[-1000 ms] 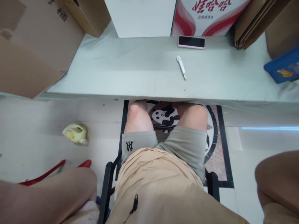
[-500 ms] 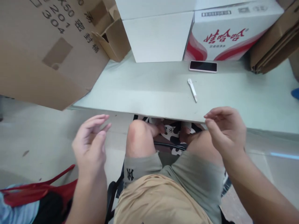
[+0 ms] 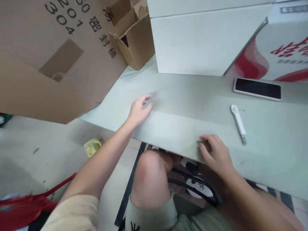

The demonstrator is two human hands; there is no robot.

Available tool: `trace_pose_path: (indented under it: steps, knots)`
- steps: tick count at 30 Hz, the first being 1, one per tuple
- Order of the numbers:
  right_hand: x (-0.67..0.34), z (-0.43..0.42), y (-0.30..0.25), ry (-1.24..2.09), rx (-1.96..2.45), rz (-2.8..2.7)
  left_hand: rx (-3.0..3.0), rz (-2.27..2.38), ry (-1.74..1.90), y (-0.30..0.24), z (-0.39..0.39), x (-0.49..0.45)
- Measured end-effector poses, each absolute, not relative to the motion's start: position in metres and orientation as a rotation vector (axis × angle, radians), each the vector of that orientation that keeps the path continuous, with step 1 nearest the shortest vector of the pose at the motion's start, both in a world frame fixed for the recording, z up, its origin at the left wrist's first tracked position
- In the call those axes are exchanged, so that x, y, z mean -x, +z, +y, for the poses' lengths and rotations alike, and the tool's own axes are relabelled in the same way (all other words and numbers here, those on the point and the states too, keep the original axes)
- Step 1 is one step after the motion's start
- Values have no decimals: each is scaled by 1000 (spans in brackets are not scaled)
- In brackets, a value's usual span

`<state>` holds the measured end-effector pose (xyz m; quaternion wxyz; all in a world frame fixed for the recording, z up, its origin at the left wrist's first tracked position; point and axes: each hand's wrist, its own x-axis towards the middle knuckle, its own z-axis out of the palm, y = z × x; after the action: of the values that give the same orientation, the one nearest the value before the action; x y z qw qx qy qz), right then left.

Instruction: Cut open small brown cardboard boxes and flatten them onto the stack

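Observation:
My left hand (image 3: 141,110) is over the pale green table (image 3: 178,128), toward the small open cardboard box, with its fingers loosely curved and apart and nothing between them. Near the table's front edge, my right hand (image 3: 214,152) has thumb and fingers apart, also holding nothing. Whether either hand rests on the surface I cannot tell. A white utility knife (image 3: 238,123) lies to the right of my right hand. Behind the knife, a phone (image 3: 257,89) with a dark screen lies flat.
A big cardboard carton (image 3: 60,64) takes up the left, beside a small open cardboard box (image 3: 141,41). At the back stand a white box (image 3: 190,45) and a white-and-red carton (image 3: 260,57). On the floor are a yellow container (image 3: 92,147) and a red bag (image 3: 26,211).
Both hands have moved forward from in front of the table to over it, the left one reaching farther. The view has shifted left and closer. The knife and phone appear undisturbed.

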<state>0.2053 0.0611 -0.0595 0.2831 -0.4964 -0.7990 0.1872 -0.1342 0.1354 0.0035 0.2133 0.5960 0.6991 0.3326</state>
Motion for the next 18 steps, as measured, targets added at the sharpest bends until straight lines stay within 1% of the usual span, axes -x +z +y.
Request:
trace_pose_path:
  steps: [2,6,9,10,11,13,16,18]
  knots:
    - [-204,60,-61,439,1300,-2200,-1773,2053,840,14,189,155]
    - [-198,58,-57,376,1292,-2257,-1869,2367,821,69,286,181]
    - [-195,58,-56,392,1290,-2238,-1617,2574,541,102,330,189]
    - [-195,59,-57,406,1294,-2230,-1744,2549,599,106,336,191]
    - [-195,59,-58,419,1305,-2224,-1703,2564,570,108,339,192]
    - [-194,59,-60,435,1336,-2211,-1812,2468,623,107,335,192]
    - [-189,58,-62,436,1369,-2204,-1936,2270,691,108,309,191]
    - [-184,58,-62,439,1376,-2202,-1959,2235,724,116,285,190]
